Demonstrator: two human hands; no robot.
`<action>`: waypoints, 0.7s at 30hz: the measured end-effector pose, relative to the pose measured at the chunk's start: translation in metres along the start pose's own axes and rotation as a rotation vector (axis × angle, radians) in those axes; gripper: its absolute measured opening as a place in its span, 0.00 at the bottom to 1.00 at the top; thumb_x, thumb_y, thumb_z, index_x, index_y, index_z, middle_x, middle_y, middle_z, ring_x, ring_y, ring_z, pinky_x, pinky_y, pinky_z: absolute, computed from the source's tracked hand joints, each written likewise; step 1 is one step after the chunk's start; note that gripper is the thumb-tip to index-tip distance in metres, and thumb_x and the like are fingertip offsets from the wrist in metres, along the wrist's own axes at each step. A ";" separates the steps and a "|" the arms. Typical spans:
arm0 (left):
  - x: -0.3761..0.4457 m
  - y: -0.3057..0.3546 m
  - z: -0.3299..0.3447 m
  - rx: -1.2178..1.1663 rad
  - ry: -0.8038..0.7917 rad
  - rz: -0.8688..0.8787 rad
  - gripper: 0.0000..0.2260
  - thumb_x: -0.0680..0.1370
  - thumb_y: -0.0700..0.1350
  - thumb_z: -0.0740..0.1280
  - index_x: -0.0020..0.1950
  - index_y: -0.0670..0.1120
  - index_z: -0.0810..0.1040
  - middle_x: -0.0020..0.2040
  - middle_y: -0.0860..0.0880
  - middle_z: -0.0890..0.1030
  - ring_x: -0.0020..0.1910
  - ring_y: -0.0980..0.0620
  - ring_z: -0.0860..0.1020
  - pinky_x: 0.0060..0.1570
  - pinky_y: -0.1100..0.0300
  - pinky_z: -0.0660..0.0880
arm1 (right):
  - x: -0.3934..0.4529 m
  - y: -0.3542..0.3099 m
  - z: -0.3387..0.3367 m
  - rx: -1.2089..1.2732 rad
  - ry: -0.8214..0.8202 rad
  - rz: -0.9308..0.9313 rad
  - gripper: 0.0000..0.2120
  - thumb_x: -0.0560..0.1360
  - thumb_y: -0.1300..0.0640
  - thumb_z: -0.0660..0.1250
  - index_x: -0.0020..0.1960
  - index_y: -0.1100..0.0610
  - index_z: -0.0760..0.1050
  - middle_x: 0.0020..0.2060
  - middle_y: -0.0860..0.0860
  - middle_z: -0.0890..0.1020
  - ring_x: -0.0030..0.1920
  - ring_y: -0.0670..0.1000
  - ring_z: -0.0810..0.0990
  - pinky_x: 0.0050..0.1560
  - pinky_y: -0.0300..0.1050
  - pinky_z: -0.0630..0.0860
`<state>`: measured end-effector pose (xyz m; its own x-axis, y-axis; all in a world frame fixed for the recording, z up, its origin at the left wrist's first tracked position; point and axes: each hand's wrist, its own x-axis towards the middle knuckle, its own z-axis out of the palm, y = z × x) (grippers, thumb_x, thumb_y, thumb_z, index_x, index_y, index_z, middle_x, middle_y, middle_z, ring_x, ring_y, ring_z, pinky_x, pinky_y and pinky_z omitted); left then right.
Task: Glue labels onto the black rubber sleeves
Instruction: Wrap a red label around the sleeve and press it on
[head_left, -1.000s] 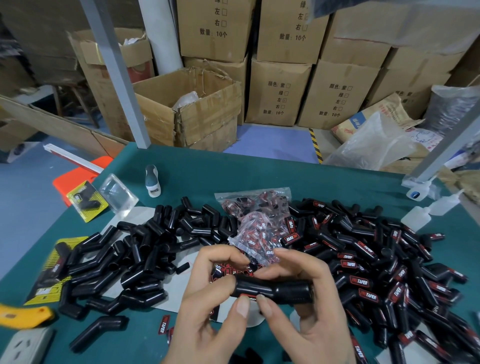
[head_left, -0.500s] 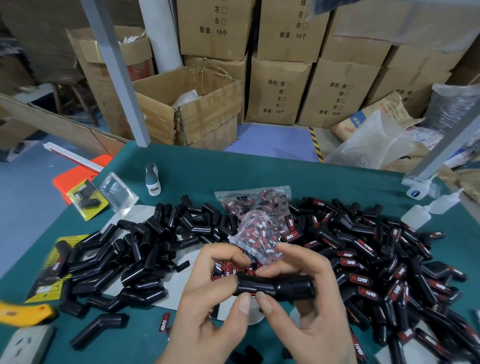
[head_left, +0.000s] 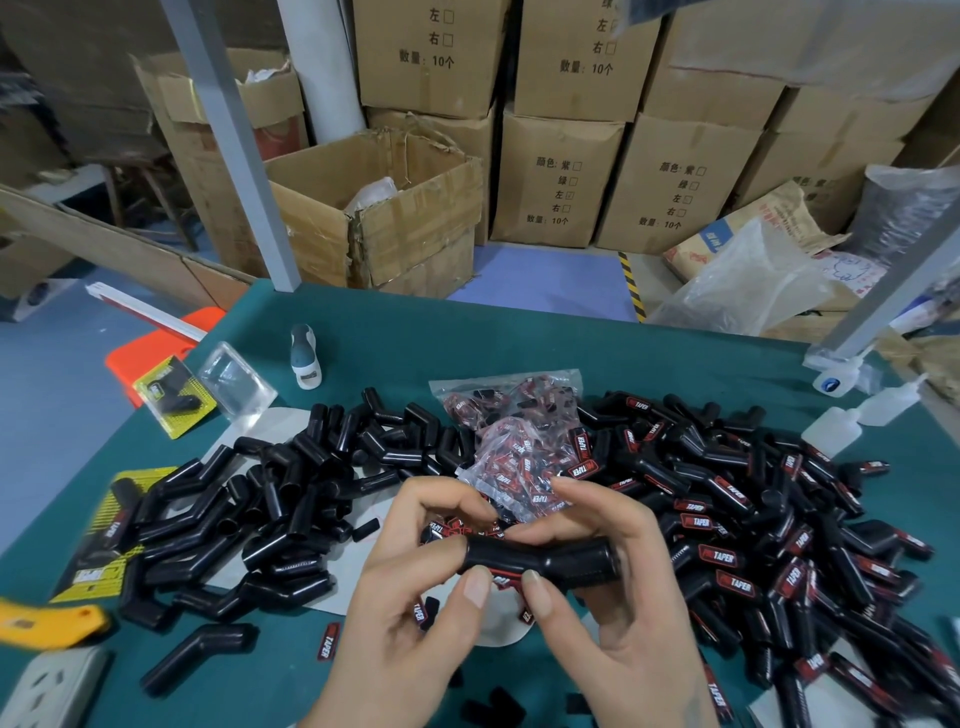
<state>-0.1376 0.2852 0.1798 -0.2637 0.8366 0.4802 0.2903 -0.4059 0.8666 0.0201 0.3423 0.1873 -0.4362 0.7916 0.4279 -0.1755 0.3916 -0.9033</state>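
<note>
From the head view, both hands are meeting over the bench's (head_left: 519, 353) near edge. The left hand (head_left: 410, 613) is pinching the left end of one black rubber sleeve (head_left: 540, 564) with curled fingers; the right hand (head_left: 623, 597) is wrapping its right end, thumb pressing a red label (head_left: 506, 580) underneath. One clear bag (head_left: 519, 441) at mid-bench is holding labels, too many to count. Two glue bottles (head_left: 857, 421) are lying near the right edge.

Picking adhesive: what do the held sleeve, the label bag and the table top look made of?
Held sleeve: black rubber, semi-gloss, soft highlights. Label bag: thin clear plastic film, crinkled and glinting. Table top: teal, matte, no glare; probably a cloth or felt-like cover, weave not discernible.
</note>
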 end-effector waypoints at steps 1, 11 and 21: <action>0.001 -0.001 -0.001 0.015 0.007 -0.002 0.11 0.79 0.45 0.63 0.43 0.43 0.84 0.56 0.51 0.76 0.55 0.48 0.77 0.52 0.65 0.71 | 0.001 0.000 -0.001 -0.020 -0.002 0.012 0.25 0.75 0.56 0.72 0.70 0.42 0.73 0.54 0.51 0.86 0.56 0.52 0.85 0.58 0.41 0.80; 0.001 -0.003 0.003 0.048 0.101 0.022 0.06 0.78 0.46 0.68 0.45 0.47 0.83 0.56 0.53 0.75 0.55 0.45 0.77 0.49 0.49 0.75 | 0.002 -0.005 0.003 -0.049 0.031 0.073 0.27 0.74 0.57 0.72 0.70 0.40 0.73 0.54 0.50 0.86 0.56 0.50 0.85 0.57 0.37 0.79; 0.001 -0.004 0.006 -0.118 0.120 -0.115 0.06 0.78 0.48 0.70 0.43 0.54 0.86 0.54 0.52 0.76 0.53 0.50 0.78 0.49 0.60 0.76 | 0.001 -0.001 0.005 -0.031 0.047 0.116 0.25 0.76 0.53 0.72 0.70 0.39 0.72 0.55 0.51 0.86 0.55 0.54 0.85 0.56 0.40 0.79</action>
<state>-0.1332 0.2899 0.1755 -0.3986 0.8329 0.3840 0.1444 -0.3565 0.9231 0.0157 0.3404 0.1889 -0.4104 0.8530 0.3225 -0.0984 0.3102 -0.9456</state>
